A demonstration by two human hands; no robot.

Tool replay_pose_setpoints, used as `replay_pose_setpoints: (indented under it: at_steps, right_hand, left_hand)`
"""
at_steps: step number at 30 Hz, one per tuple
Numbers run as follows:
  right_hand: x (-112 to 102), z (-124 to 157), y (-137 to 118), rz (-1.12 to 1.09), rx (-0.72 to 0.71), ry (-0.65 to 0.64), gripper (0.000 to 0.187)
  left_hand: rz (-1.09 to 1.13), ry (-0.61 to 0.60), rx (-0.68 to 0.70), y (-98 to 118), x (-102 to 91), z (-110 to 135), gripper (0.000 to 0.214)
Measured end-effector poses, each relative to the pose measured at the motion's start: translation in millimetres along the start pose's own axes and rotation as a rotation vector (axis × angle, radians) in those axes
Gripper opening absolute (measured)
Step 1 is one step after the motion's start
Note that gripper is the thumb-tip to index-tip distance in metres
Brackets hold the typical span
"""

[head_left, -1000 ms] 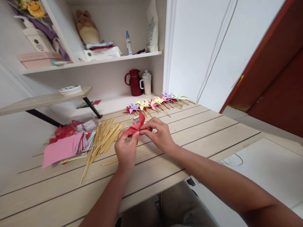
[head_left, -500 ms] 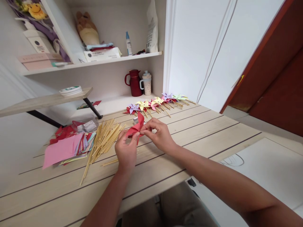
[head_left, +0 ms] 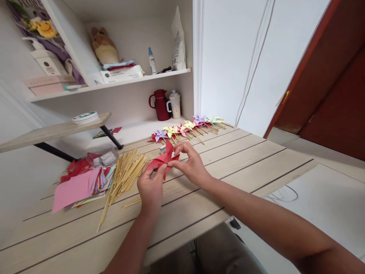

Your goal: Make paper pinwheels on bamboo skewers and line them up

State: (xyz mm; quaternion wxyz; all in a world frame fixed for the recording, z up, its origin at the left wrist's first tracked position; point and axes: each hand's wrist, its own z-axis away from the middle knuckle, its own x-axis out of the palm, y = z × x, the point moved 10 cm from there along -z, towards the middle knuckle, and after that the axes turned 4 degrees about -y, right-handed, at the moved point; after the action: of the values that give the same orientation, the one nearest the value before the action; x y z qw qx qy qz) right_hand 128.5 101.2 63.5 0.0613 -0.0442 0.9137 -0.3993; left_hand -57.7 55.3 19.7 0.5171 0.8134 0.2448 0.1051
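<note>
Red pinwheel (head_left: 167, 155), pinched in left fingers (head_left: 161, 173), right fingers (head_left: 178, 165) near centre

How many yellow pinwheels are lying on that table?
2, both beyond the held red pinwheel: one yellow pinwheel just right of the leftmost purple pinwheel, another yellow pinwheel farther right, mid-cluster. More may be hidden where they overlap.

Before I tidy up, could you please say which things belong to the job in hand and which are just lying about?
Likely job things: red pinwheel, paper sheets, thin sticks, pinwheels on sticks.
Likely lying about: red jug, lidded cup, plush toy.
</note>
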Motion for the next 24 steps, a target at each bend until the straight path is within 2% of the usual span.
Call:
replay_pose_setpoints:
  at_steps: [2,5,7,8,12,13,24]
  right_hand:
    - [3,0,9,-0.095,0.074,-0.023,0.043]
    - [11,1,18,-0.224,0.177,-0.082,0.075]
    - [14,2,20,-0.255,0.217,-0.111,0.081]
    - [15,2,21,-0.248,0.229,-0.118,0.075]
    - [13,1,18,-0.097,0.206,-0.137,0.023]
    - [12,0,16,-0.052,0.181,-0.135,0.016]
    - [8,2,2,0.143,0.038,-0.087,0.01]
  left_hand:
    - [0.007,0.016,-0.009,0,-1.2,0,0.021]
    - [0.009,0.035,-0.016,0,-2.5,0,0.021]
    - [0.004,0.037,-0.013,0,-2.7,-1,0.022]
    - [0.0,0.039,-0.009,0,-3.0,-1,0.022]
    - [-0.024,0.047,0.006,2,-4.4,-1,0.021]
    - [-0.029,0.048,0.009,3,-4.5,0,0.02]
    - [-0.015,0.021,0.022,4,-1.0,0,0.022]
